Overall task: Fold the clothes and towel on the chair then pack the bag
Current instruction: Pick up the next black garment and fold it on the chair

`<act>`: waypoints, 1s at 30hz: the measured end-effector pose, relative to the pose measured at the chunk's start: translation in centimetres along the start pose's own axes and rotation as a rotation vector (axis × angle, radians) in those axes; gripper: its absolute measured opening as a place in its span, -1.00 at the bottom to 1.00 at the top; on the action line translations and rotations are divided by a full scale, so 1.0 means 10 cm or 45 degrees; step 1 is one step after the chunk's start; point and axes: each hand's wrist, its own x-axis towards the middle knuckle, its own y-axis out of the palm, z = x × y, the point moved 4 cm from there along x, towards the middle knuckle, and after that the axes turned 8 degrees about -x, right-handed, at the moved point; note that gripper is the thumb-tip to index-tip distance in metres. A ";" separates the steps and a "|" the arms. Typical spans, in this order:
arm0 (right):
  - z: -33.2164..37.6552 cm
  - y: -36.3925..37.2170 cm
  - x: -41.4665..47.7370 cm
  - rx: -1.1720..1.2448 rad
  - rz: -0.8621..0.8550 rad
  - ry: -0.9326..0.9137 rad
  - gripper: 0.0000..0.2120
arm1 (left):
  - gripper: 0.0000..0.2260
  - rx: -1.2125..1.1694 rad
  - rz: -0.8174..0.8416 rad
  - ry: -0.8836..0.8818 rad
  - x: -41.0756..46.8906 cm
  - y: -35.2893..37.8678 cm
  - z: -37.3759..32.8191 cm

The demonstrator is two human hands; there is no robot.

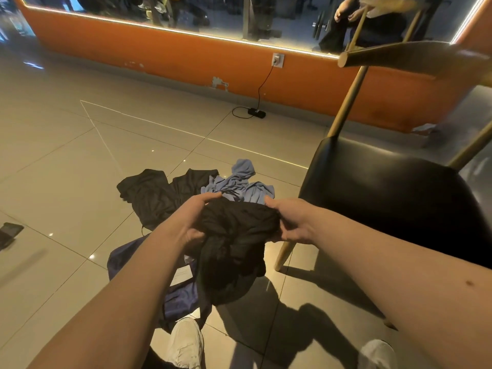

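Note:
I hold a bunched black garment (pixel 234 243) in the air above the floor. My left hand (pixel 195 222) grips its left edge and my right hand (pixel 290 222) pinches its right edge. Below it on the tiles lies a dark blue bag or cloth (pixel 178 296) with a white label. Farther out lie a black garment (pixel 157 195) spread flat and a crumpled light blue towel (pixel 239 182). The black-seated chair (pixel 386 193) with gold legs stands to the right, its seat bare.
A phone (pixel 9 234) lies on the floor at the far left. A black power strip (pixel 257 113) with a cable sits by the orange wall (pixel 159 57) under a mirror. My white shoes (pixel 186 342) are at the bottom. A person is reflected at top right.

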 end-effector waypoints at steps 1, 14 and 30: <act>0.02 0.05 -0.04 0.026 0.069 -0.004 -0.66 | -0.61 0.028 -0.016 0.004 -0.01 0.00 0.00; 0.11 0.32 0.10 0.409 0.000 -0.066 -0.86 | -0.88 0.862 -0.474 0.942 -0.29 -0.04 -0.20; 0.05 0.24 0.18 0.392 -0.017 -0.041 -0.69 | -0.84 1.599 -0.149 0.830 -0.17 0.05 0.08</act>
